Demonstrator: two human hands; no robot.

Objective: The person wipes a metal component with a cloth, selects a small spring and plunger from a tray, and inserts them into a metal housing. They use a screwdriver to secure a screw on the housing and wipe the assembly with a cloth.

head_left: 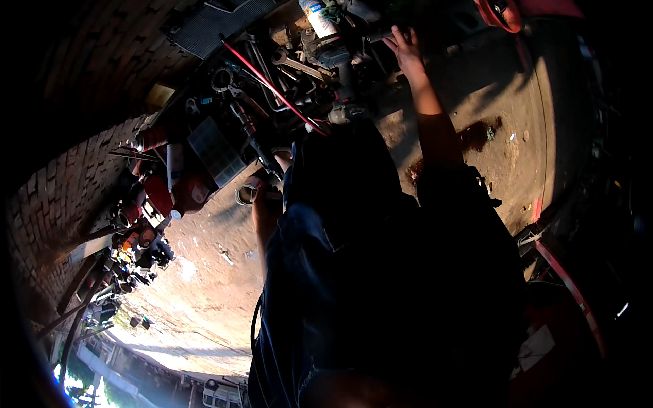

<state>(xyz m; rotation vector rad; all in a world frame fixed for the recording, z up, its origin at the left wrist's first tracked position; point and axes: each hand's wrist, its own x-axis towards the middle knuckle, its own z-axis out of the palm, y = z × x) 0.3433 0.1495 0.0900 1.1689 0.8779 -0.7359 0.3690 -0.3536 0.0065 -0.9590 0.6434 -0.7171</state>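
Note:
My right hand [407,54] reaches out over the far end of the tool pile, fingers stretched and apart. Its fingertips are by a dark cylindrical piece [378,36]; whether they touch it I cannot tell. Low at my left side, my left hand [260,204] is closed around a small round open-topped tin [246,193]; my clothing partly hides this hand. Between the hands lie a cordless power tool [333,58], a large open-ended wrench [299,66], a thin red rod [269,80] and a long dark tool [250,132].
A white and blue spray can [318,19] stands at the far end. A clear-lidded organizer case [216,151], a red container [190,194] and cans line the brick wall [75,170] at left. Dirt ground with dark stains [479,136] lies at right. A red round object [500,15] sits far right.

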